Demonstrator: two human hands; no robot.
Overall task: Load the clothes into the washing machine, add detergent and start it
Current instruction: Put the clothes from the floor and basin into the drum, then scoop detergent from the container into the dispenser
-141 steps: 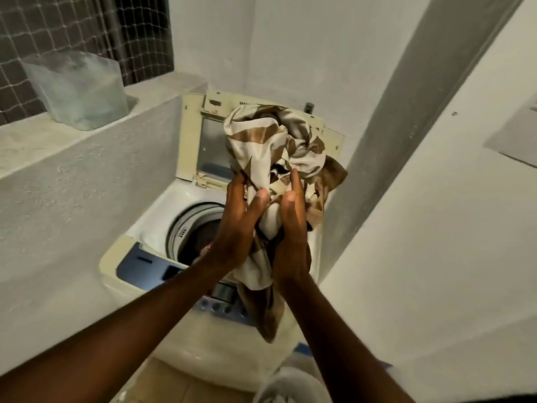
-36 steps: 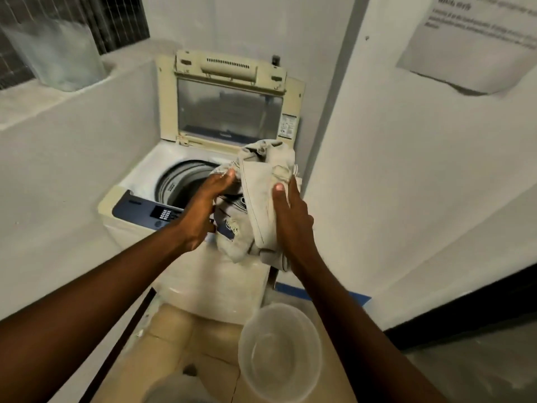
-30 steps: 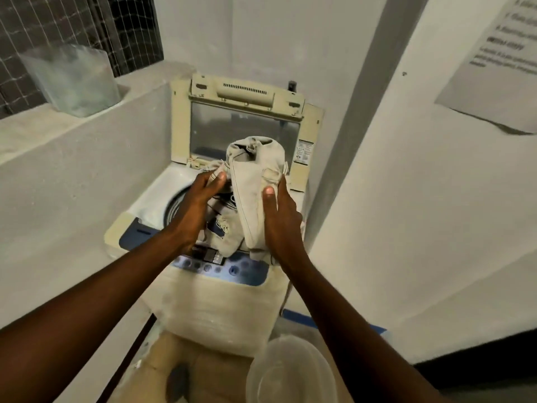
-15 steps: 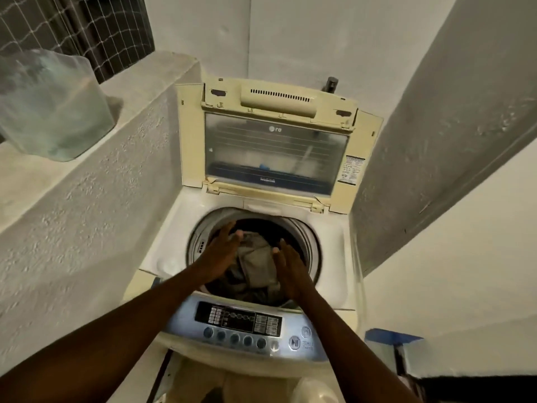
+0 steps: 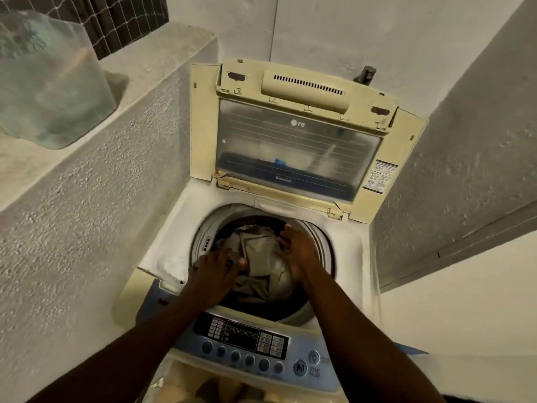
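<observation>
A top-loading washing machine [image 5: 357, 257] stands with its lid [image 5: 296, 141] raised against the back wall. Inside the round drum lies a pale grey garment [image 5: 261, 254] on darker clothes. My left hand [image 5: 218, 271] rests on the garment's left side, fingers spread and pressing down. At the garment's right side my right hand [image 5: 299, 248] is flat against the cloth, fingers spread. Neither hand is closed around the fabric. The blue control panel [image 5: 250, 341] with buttons runs along the machine's front edge.
A rough concrete ledge [image 5: 87, 170] runs along the left, with a translucent plastic container [image 5: 49, 82] on it. A grey wall [image 5: 465, 141] closes in on the right. More cloth [image 5: 209, 388] shows at the bottom edge below the panel.
The pale grey garment went from being held above the panel down into the drum. Both hands let go of it and now press on it inside the drum.
</observation>
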